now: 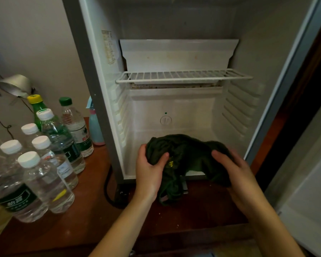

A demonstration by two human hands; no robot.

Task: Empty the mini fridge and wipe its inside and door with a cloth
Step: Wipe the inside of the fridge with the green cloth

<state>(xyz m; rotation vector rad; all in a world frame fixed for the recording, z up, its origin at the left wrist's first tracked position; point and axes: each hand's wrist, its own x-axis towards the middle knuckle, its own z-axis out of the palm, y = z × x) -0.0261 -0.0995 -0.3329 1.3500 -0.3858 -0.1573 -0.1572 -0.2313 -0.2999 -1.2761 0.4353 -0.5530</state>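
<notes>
Right, here is how we stand, line by line.

Fridge: the mini fridge [174,112] stands open in front of us, and we see nothing left inside but the wire shelf [183,76], so we judge the emptying done.
Cloth: a dark green cloth [185,156] is bunched at the front lip of the fridge floor, part of it inside and part hanging down over the edge toward the wooden surface [93,216].
Left hand: our left hand [150,169] is closed on the cloth's left side, thumb on top.
Right hand: our right hand [237,169] grips the right side with fingers curled over the fabric; it looks blurred.
Bottles: the water bottles [44,164] crowd the wood to the left of the fridge, with a spray bottle [95,125] behind them near the fridge wall.
Grime: we spot a dark speckled strip [174,86] just under the shelf and faint yellowish marks on the panel above it.
Risk one: a wide left elbow could, we reckon, topple the nearest bottles, since they stand close and tightly packed.
Risk two: wiping upward, the bunched cloth may snag the wire shelf and tip it off its ledges.
Risk three: the trailing end could drag over the wood and carry dirt back inside.
Door: only an edge shows at right, so we cannot tell its condition.
</notes>
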